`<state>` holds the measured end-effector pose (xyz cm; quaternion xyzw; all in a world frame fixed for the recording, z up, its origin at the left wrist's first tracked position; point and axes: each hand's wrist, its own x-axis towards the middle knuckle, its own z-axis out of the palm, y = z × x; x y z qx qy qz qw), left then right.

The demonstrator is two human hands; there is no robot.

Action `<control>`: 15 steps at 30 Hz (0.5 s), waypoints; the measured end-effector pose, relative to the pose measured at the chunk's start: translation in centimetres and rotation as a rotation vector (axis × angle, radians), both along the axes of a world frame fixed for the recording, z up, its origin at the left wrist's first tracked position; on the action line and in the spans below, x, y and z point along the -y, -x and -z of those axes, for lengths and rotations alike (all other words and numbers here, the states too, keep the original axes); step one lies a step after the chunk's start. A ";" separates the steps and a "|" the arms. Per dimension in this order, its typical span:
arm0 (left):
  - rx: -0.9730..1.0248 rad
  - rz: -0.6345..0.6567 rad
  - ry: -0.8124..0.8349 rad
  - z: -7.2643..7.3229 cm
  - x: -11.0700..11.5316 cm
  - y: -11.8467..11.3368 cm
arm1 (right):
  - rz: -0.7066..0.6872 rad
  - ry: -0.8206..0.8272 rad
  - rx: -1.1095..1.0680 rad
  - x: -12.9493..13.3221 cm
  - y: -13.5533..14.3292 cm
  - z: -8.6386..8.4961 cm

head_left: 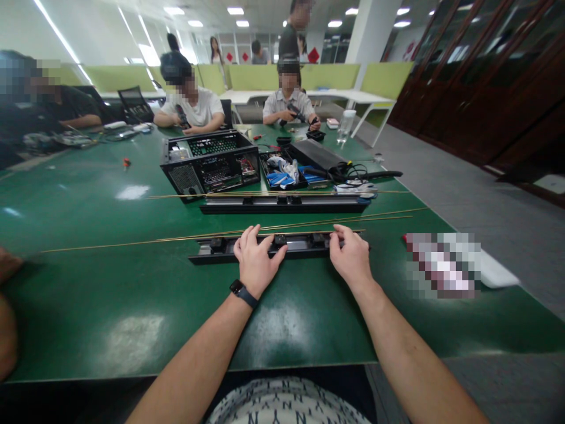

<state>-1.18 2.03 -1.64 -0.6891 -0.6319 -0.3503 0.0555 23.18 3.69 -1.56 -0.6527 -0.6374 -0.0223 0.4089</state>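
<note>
Head camera: left hand (pixel 260 262), fingers apart, and right hand (pixel 352 256), grip unclear, touch the rail (pixel 306 253) nearest the desk's (pixel 176 335) front edge, where a nudge could roll the thin rods (pixel 128 243)

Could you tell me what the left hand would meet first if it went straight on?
The left hand would probably meet the thin rods at its fingertips first, then the farther rail; whether hand and rods touch is unclear.

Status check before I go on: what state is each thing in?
Left hand: fingers spread, on near rail
Right hand: fingers curled at rail's right end
Near rail: lying flat, blocks inside
Far rail: lying flat, untouched
Computer case: open, insides showing
Bottle: upright
Watch: worn, screen dark
</note>
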 end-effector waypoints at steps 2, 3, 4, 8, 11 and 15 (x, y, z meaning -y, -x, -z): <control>-0.002 0.001 -0.001 0.0 0.0 0.0 | 0.028 0.003 -0.002 -0.1 -0.1 0.0; -0.002 0.000 -0.001 0.0 0.0 0.0 | 0.029 0.005 0.003 -0.1 -0.2 0.1; -0.002 0.000 -0.001 0.0 0.0 0.0 | 0.024 0.008 0.010 -0.1 -0.2 0.1; 0.005 0.002 0.005 -0.1 0.0 0.0 | -0.037 0.014 0.032 0.0 0.1 0.1; 0.005 0.003 0.011 -0.1 0.0 0.0 | -0.098 0.006 0.035 0.1 0.4 0.0; 0.002 -0.001 0.003 -0.1 0.1 0.0 | -0.104 0.003 0.027 0.2 0.5 0.0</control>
